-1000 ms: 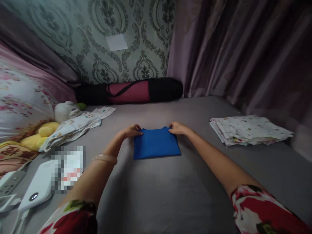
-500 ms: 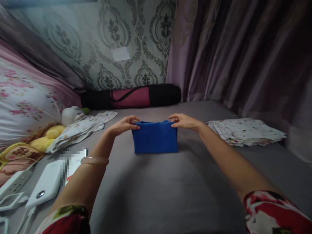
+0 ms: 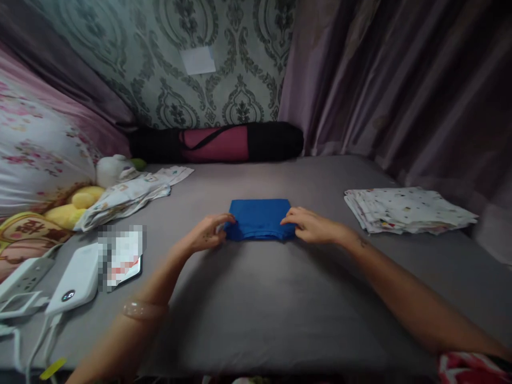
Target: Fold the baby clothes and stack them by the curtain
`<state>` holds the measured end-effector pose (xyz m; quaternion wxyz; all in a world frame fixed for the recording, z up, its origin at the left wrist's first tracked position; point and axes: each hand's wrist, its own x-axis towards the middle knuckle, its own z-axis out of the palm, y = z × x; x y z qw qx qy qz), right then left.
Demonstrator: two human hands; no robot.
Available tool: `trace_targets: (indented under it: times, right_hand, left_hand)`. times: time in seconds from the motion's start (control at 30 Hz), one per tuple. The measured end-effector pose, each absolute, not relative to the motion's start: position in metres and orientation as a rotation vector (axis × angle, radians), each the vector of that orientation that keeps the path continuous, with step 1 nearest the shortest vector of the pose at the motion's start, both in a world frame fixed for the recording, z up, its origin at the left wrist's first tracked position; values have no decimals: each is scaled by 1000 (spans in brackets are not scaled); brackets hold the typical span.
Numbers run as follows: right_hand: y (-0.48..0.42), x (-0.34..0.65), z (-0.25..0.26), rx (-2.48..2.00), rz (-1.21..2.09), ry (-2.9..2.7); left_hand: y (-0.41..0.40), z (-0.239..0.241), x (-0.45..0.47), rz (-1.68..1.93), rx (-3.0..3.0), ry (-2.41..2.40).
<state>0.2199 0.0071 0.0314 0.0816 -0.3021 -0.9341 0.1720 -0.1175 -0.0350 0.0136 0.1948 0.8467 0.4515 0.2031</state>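
- Head view: folded blue cloth [image 3: 260, 213] lies mid-surface on grey sheet [image 3: 256, 314], near edge between the two hands.
- Left hand [image 3: 208, 232]: fingers and thumb pinching cloth's near left corner.
- Right hand [image 3: 316, 225]: same grip, near right corner.
- Stacked patterned cloths [image 3: 410, 210] well apart, to the right.
- White power bank [image 3: 78, 274] left, cables attached.
- Black-and-maroon bag [image 3: 218, 144] along wall.
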Motion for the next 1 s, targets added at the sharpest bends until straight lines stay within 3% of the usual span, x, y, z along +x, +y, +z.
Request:
trace_targets:
  times: [0.2,0.47,0.73,0.93,1.0]
  right_hand:
    - [24,178,14,-1146,279,-2520]
    - [21,121,-21,-1385,138,-2576]
    - [22,116,-34,-1476,192,-2558]
    - [30,127,-20,-1442,435,-2599]
    - [32,136,-19,-1471,374,-2535]
  left_hand:
    - [-13,6,-89,694,2345,1619]
    - [8,-31,-30,317,2406,1862]
    - [12,-44,-43,277,2417,1821]
    - [15,-25,-47,69,2401,1761]
    - [13,-22,-47,145,2422,1796]
